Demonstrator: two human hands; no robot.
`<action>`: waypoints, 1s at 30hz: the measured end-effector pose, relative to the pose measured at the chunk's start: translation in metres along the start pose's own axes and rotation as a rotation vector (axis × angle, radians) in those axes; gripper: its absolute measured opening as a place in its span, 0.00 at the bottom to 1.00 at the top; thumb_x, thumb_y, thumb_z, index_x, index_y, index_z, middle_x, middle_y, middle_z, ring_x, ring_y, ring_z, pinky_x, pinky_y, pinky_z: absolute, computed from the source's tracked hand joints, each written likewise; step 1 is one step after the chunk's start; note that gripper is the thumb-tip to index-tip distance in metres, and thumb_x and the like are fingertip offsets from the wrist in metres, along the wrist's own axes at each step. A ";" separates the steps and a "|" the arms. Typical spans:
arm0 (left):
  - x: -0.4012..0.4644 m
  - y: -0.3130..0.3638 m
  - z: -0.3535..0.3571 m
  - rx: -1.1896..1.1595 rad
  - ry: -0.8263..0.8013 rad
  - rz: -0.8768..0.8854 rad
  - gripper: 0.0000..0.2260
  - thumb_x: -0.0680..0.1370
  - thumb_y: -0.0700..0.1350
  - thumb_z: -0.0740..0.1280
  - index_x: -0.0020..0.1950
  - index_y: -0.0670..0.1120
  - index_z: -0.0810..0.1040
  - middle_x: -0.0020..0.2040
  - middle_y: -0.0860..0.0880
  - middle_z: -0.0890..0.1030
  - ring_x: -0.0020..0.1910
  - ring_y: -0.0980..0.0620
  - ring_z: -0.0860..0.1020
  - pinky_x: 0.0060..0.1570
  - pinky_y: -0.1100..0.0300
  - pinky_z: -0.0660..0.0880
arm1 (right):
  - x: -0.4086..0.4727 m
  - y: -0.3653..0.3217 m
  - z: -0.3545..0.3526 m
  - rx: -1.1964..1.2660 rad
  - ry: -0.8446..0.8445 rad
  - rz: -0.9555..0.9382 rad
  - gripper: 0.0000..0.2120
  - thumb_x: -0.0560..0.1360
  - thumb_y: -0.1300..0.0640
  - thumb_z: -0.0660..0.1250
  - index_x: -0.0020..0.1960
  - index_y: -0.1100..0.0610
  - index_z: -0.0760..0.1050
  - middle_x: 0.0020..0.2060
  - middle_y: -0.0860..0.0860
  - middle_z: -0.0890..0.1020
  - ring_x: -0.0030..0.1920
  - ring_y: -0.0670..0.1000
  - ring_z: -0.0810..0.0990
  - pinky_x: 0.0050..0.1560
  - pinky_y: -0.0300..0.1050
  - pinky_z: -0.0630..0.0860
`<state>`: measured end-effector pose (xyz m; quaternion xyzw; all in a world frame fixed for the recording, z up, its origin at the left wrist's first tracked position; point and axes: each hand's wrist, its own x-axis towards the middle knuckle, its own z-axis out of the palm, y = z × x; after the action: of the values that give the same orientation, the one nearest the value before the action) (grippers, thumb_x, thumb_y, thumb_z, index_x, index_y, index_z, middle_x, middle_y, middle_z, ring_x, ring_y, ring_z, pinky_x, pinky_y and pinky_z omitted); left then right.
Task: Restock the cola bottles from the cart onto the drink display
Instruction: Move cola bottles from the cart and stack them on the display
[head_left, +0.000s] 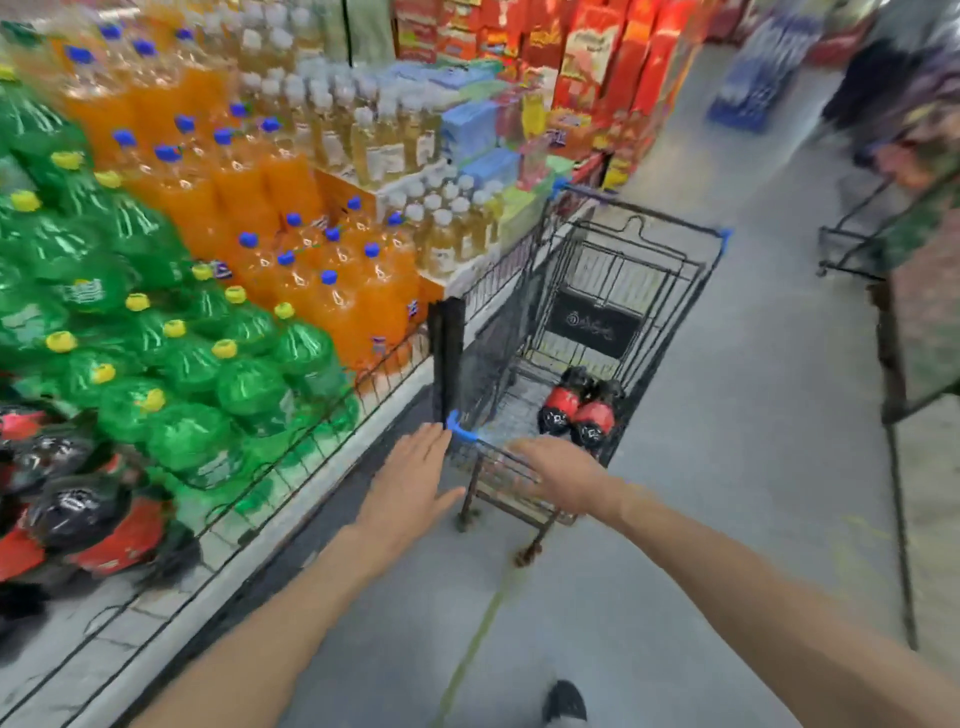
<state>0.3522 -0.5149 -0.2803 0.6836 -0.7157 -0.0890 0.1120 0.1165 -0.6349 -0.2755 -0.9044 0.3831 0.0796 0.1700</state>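
Observation:
A black wire cart (670, 270) with blue corner caps stands in the aisle beside the drink display (291, 467). Two cola bottles (579, 410) with red labels lie side by side on the cart's floor. More cola bottles (88, 519) lie on the display at the lower left. My left hand (410, 478) is stretched out flat, fingertips at the cart's near blue corner. My right hand (556, 470) reaches over the cart's near rim with straight fingers, blurred by motion. Neither hand holds anything.
Green bottles (171, 358), orange bottles (291, 218) and pale yellow bottles (395, 140) fill the display on the left. Red boxes (623, 62) are stacked at the back. A second black frame rack (898, 338) stands at the right. My shoe (565, 701) shows on the grey floor.

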 end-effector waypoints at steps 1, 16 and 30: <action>0.023 0.017 0.008 -0.007 0.000 0.005 0.39 0.79 0.60 0.71 0.81 0.38 0.63 0.81 0.40 0.65 0.81 0.40 0.63 0.80 0.45 0.57 | -0.004 0.030 -0.010 -0.003 -0.001 0.019 0.27 0.80 0.45 0.70 0.73 0.57 0.72 0.66 0.57 0.79 0.68 0.59 0.76 0.67 0.52 0.71; 0.306 0.171 0.107 0.089 -0.241 -0.200 0.44 0.82 0.68 0.55 0.84 0.39 0.44 0.85 0.41 0.45 0.84 0.43 0.43 0.82 0.48 0.43 | 0.052 0.345 -0.102 -0.228 -0.030 -0.074 0.41 0.82 0.41 0.65 0.84 0.60 0.52 0.82 0.57 0.58 0.83 0.57 0.55 0.82 0.48 0.48; 0.431 0.182 0.204 -0.392 -0.302 -0.916 0.34 0.82 0.64 0.61 0.78 0.40 0.64 0.75 0.41 0.70 0.74 0.42 0.68 0.74 0.49 0.66 | 0.261 0.488 -0.113 -0.381 -0.262 -0.361 0.41 0.81 0.38 0.65 0.84 0.57 0.53 0.83 0.55 0.59 0.83 0.55 0.55 0.83 0.52 0.50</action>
<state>0.1025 -0.9418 -0.4081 0.8723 -0.3214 -0.3591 0.0829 -0.0524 -1.1670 -0.3628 -0.9556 0.1690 0.2345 0.0567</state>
